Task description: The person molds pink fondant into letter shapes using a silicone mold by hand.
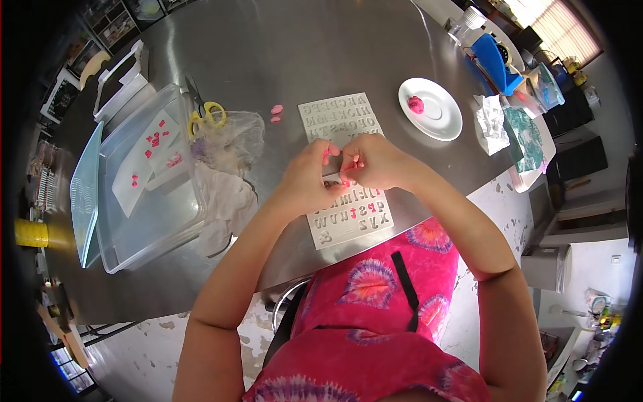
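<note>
Two pale letter moulds lie on the metal table, capitals on the far mould (340, 117) and small letters on the near mould (351, 231). Some near cavities hold pink paste, among them a pink letter (353, 213). Over the near mould's far edge, my left hand (305, 177) is curled around a bit of pink paste (326, 157), its thumb lying at the mould surface. Facing it, my right hand (380, 162) is closed, with pink paste (358, 161) showing at its bent fingers. Its thumb and forefinger tips meet close to my left thumb, partly hiding the letters there.
A white saucer (450, 123) with a pink lump (416, 104) stands at right. Two pink scraps (276, 112) lie left of the moulds. Further left are yellow-handled scissors (213, 115), a plastic bag (234, 141), a white cloth (224, 208) and a clear tub (110, 242) containing pink pieces on paper.
</note>
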{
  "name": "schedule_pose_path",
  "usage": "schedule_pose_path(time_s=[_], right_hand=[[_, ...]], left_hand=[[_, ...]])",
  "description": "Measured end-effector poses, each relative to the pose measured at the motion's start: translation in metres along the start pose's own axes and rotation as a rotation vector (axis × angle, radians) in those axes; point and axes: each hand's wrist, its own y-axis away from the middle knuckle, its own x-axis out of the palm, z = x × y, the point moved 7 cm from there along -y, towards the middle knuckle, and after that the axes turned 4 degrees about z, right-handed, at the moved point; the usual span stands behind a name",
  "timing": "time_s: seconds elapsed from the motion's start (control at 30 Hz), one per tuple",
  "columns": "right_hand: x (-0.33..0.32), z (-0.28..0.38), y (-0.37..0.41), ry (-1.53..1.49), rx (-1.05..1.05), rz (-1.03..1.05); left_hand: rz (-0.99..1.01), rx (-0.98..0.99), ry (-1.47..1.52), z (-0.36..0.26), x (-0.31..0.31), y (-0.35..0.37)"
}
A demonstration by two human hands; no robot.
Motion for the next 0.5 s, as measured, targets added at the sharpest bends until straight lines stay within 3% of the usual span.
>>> schedule_pose_path(time_s=[0.1,0.2,0.27,0.4,0.5], right_hand=[[0.0,-0.005,-0.007,-0.099,-0.11,-0.031],[0.001,-0.009,-0.007,-0.154,0.029,0.012],[0.003,0.0,-0.002,0.036,-0.04,-0.016],[0.009,-0.004,0.001,0.107,-0.082,-0.145],[-0.003,-0.01,0.003,-0.063,-0.132,-0.167]], left_hand=[[-0.017,0.024,-0.04,0.0,-0.003,0.003],[0.005,0.032,-0.008,-0.001,-0.003,0.002],[0.015,0.039,0.037,0.003,-0.001,0.0],[0.07,-0.048,0.121,0.002,-0.001,0.001],[0.021,-0.101,0.126,0.008,-0.001,-0.001]])
